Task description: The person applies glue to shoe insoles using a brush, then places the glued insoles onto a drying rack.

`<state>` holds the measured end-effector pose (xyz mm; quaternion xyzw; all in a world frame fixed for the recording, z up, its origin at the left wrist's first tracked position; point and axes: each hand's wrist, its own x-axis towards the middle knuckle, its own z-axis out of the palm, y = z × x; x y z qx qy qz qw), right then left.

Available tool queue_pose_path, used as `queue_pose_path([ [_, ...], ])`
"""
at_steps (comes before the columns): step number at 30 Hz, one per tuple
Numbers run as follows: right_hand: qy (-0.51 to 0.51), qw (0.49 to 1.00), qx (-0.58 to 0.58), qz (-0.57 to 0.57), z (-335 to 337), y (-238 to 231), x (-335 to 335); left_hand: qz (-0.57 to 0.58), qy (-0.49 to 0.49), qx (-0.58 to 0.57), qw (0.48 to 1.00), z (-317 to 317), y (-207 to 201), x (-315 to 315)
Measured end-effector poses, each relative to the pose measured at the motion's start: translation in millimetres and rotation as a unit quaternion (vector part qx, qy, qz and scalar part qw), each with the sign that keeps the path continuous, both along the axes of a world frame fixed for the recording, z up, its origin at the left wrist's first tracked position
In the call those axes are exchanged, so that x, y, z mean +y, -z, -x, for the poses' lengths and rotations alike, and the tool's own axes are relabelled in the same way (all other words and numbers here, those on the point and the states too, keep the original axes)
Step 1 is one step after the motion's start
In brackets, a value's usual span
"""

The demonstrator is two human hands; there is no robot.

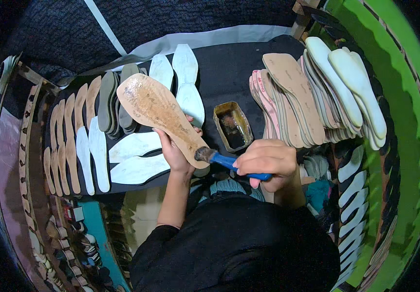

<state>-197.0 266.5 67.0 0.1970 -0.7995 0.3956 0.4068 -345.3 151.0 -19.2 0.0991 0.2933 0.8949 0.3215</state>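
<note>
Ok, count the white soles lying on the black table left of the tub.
7 visible: a lengthwise pair toward the left, a crosswise pair beside the left hand, and a trio beyond the held sole. The held sole may hide more.

A brush [222, 160] in the right hand [270, 163] meets the near end of an insole [158, 109] in the left hand [177, 155]. Beyond the right hand, an open container [243, 124] sits on a worktable [236, 73], between laid-out insoles [99, 155] at left and stacked insoles [288, 97] at right.
</note>
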Motion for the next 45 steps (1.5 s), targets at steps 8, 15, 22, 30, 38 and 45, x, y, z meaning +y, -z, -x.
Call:
queue_pose_path([
  [8, 0.053, 0.998, 0.014, -0.016, 10, 0, 12, 0.092, 0.022, 0.008, 0.995, -18, -9, 4],
  [15, 0.140, 0.990, 0.028, 0.012, 20, 1, 15, 0.083, 0.138, -0.043, 0.986, -24, 5, -4],
  [22, 0.056, 0.998, 0.006, 0.035, 0, 1, 6, 0.086, 0.069, -0.007, 0.994, -22, 0, -3],
  [30, 0.127, 0.991, 0.048, 0.015, 2, -4, 13, 0.145, 0.087, -0.055, 0.984, -33, -10, -2],
  [38, 0.098, 0.995, 0.025, -0.009, -6, -4, 7, 0.141, 0.121, -0.045, 0.982, -30, 2, -5],
  [45, -0.001, 0.998, -0.048, -0.026, -21, -10, 3, 0.159, 0.146, -0.010, 0.976, -27, 0, -10],
])
